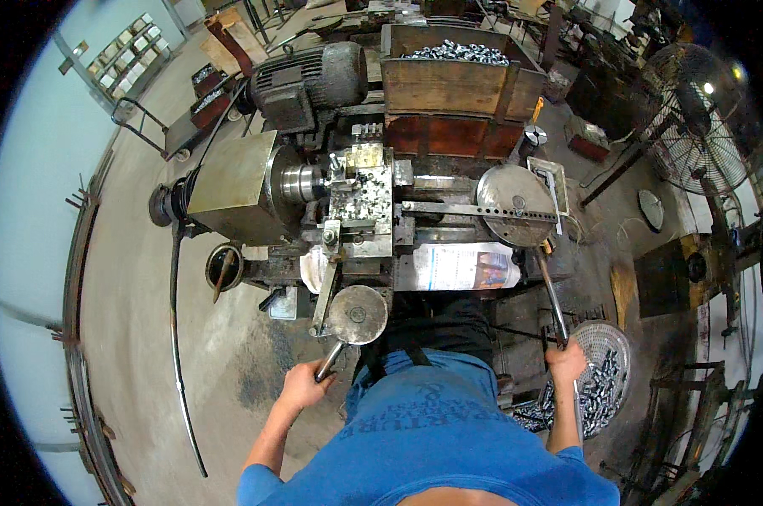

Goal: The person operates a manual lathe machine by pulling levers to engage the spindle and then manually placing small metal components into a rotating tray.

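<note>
Grip: left hand [305, 385] closed around short lever [331, 358] | right hand [566, 363] closed around longer lever [552, 293]

a metalworking workshop, shown by a lathe [229, 181], heavy motor [314, 80] and crate [449, 84] of metal parts [461, 54].

Slvr-gry L lever [331, 358], blue tee [398, 447]

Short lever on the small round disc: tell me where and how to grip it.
Probably best by the outer end, coming from the person's left side with fingers wrapped across: the slim lever slants from the disc toward the person, and the left hand holds it there.
</note>
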